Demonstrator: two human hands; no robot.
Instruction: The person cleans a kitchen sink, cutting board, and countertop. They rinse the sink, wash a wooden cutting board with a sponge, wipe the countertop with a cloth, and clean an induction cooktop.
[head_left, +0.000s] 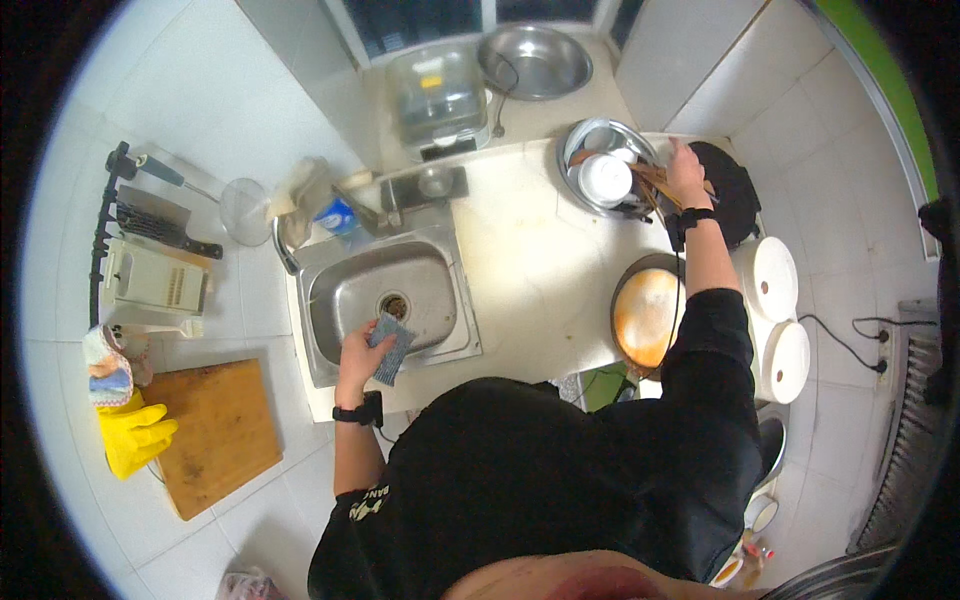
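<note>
My left hand holds a grey scouring cloth over the front edge of the stainless steel sink. At the far right of the counter, my right hand reaches over wooden utensils beside a metal basin; whether the fingers grip anything cannot be told. A white bowl and other dishes sit in that basin. Beyond the hand lies a round black pan or lid.
A pan with a pale orange inside stands near the right forearm, beside white lidded containers. A steel bowl rests by the window. A wooden cutting board and yellow rubber gloves are at the left wall.
</note>
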